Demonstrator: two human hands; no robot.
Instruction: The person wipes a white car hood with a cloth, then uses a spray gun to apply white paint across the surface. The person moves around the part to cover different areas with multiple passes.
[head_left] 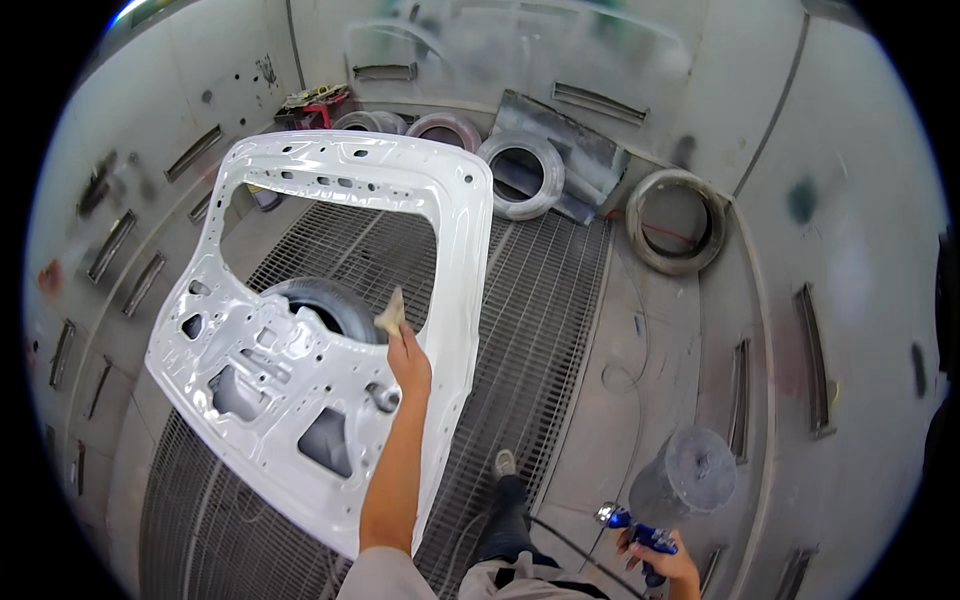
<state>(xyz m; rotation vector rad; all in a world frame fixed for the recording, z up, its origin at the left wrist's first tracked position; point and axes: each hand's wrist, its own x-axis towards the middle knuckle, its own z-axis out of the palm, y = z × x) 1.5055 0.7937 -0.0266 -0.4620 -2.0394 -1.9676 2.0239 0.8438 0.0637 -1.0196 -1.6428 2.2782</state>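
Tailgate panel (pixel 300 392) sits above the floor grating (pixel 540 300) ahead, your left grip (pixel 408 362) pinched on a cloth (pixel 391 316) near its window opening (pixel 340 240), your right grip (pixel 676 562) curled around a spray gun (pixel 652 538), seemingly a wiping step calling next for light contact.

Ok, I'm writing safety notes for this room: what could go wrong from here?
The beige cloth in the left hand might smudge the glossy white panel. The dark hose beside the leg could snag or trip the person. The blue spray gun in the right hand might knock the nearby bucket.
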